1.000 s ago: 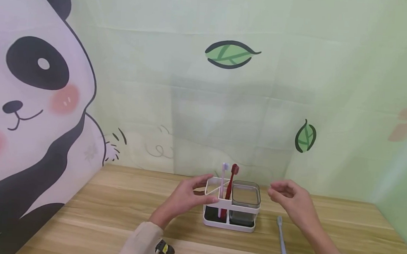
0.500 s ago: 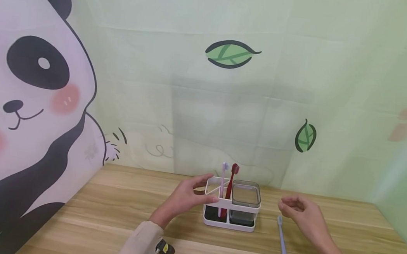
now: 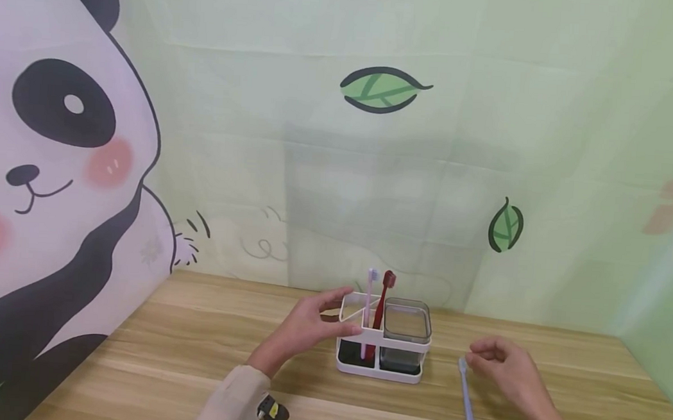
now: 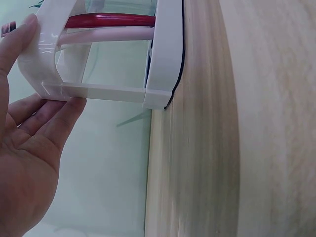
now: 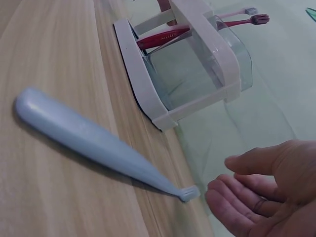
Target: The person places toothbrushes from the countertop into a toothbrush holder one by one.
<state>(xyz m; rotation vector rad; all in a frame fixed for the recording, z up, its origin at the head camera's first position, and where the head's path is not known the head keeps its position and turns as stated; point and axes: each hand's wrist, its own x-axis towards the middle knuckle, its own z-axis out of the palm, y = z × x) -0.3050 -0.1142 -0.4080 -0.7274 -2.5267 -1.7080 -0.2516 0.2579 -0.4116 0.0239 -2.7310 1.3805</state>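
A white toothbrush holder (image 3: 400, 344) stands upright on the table, with a pink toothbrush (image 3: 368, 302) and a red toothbrush (image 3: 380, 309) in one compartment. Its right side carries a clear grey cup (image 3: 407, 327). My left hand (image 3: 305, 327) grips the holder's upper left corner, thumb along the front rail and fingers at the side, as the left wrist view also shows. A light blue toothbrush (image 3: 467, 404) lies flat to the holder's right, bristle head pointing away. My right hand (image 3: 508, 371) hovers beside that head, fingers loosely bent, nothing held; in the right wrist view a small gap separates them.
The wooden table (image 3: 189, 355) meets a pale green cloth backdrop (image 3: 233, 101) printed with leaves and a large panda (image 3: 67, 174). A small black device (image 3: 273, 414) sits at my left cuff.
My right hand has moved away from the holder, rightward and toward me, down to the blue toothbrush's head. The left hand and the holder have stayed where they were.
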